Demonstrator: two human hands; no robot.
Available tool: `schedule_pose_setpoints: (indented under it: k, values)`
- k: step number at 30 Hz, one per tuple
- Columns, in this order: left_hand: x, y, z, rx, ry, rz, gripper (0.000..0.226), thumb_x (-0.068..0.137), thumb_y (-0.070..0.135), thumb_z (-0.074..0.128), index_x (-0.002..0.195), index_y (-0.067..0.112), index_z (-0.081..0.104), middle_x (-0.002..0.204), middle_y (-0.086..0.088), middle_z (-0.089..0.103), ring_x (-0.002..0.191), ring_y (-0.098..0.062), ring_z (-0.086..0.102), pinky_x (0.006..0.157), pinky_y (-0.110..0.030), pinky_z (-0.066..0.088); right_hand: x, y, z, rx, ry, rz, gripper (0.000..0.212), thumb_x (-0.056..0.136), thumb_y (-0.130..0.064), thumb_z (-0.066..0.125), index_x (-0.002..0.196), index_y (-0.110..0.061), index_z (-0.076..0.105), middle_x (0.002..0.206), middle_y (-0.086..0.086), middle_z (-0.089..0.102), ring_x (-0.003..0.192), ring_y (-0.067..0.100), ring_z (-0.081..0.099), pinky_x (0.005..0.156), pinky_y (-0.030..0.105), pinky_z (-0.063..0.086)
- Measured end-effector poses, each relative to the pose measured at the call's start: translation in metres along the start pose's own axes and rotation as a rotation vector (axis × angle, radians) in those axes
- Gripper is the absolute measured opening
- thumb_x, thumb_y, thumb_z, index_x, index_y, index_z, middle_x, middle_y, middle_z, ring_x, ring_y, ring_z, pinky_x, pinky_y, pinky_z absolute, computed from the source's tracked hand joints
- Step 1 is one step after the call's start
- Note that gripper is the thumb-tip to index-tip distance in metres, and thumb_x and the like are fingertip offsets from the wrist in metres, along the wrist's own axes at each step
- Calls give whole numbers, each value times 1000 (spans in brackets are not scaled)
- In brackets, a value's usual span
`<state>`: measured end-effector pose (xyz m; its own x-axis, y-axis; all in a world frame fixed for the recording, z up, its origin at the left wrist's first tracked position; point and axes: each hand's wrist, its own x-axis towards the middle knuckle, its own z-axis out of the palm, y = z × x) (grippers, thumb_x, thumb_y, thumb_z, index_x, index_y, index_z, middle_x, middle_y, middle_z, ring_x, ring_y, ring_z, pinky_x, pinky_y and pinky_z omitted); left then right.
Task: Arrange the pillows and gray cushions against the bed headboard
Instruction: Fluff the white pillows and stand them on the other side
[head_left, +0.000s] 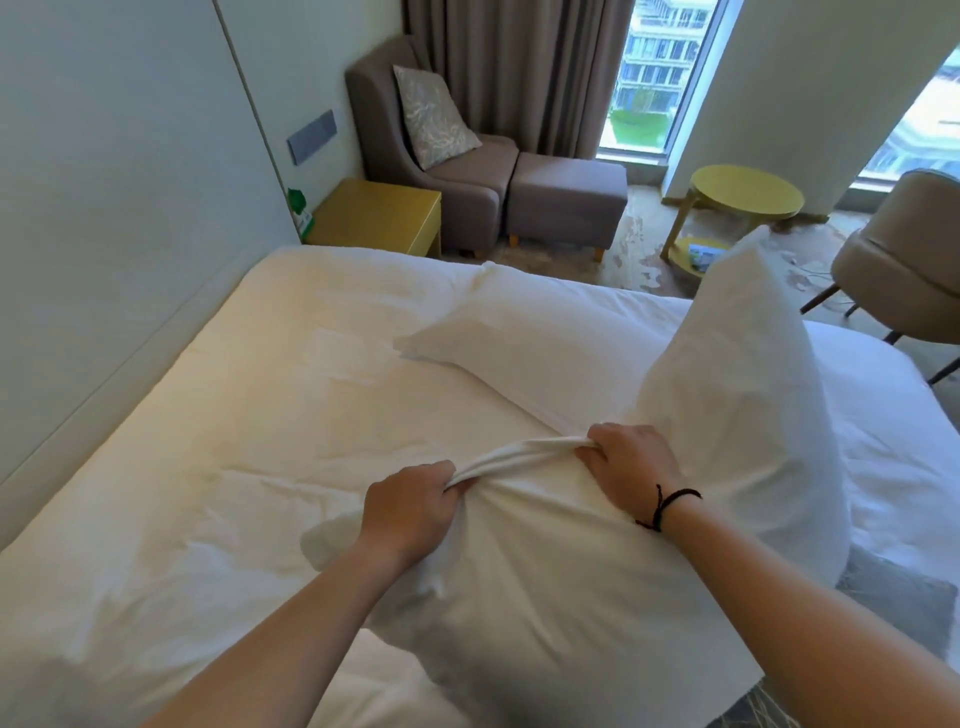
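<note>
— What are the hands doing right now?

— I'm seeing both of them working on 1 white pillow (597, 571) at the near side of the bed (208, 441). The left hand (410, 512) is gripping a bunched fold of the pillowcase, fingers curled tight around it. The right hand (631, 457), with a black cord bracelet (667, 506) on its wrist, is clamping the same twisted band of fabric a little farther along. The cloth is stretching taut between the 2 fists.

— And the pillow itself?

— It's lying across the near edge of the mattress, with its far right corner rearing up high above the bed. A 2nd white pillow (530, 343) is lying flat on the sheet just beyond the hands, touching or nearly touching the held one; I can't tell which.

— Any cushions?

— I'm making out a gray patch (904, 608) at the right edge, half hidden under the pillow; what it is I can't say. A patterned cushion (434, 117) is leaning on the gray armchair (457, 171) in the far corner, beside a footstool (566, 200) and a yellow nightstand (376, 215). A round yellow table (745, 192) is standing near the window.
</note>
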<state>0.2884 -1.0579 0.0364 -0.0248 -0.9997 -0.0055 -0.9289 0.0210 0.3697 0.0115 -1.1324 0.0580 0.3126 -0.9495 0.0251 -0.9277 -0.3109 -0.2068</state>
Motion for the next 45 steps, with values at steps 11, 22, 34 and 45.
schedule_pose_setpoints:
  k: [11,22,34,45]
  values:
    - [18,-165,-201,31,126,184,49,89,70,39,68,27,49,63,12,56,64,-10,53,52,-28,32,57,-209,-39,312,350,26,41,88,-27,62,57,-16,38,54,-4,42,56,23,45,52,36,35]
    - [-15,-359,-218,229,-159,24,30,91,59,46,75,35,52,98,11,64,95,-17,60,68,-34,44,101,-455,61,326,-25,-228,33,95,-32,49,67,-16,43,66,-2,48,67,29,50,60,35,28]
    - [8,-363,-195,204,-117,49,23,94,41,42,73,31,43,93,7,65,88,-20,58,68,-35,35,120,-336,57,-112,-362,-147,24,81,-63,45,78,-40,51,109,-13,62,109,14,53,105,39,29]
    - [17,-395,-213,251,-259,-136,33,91,54,49,70,30,44,80,13,52,82,-13,50,65,-32,37,135,-342,78,-5,-113,-137,30,97,-35,34,71,-28,45,77,-9,50,83,19,55,88,38,35]
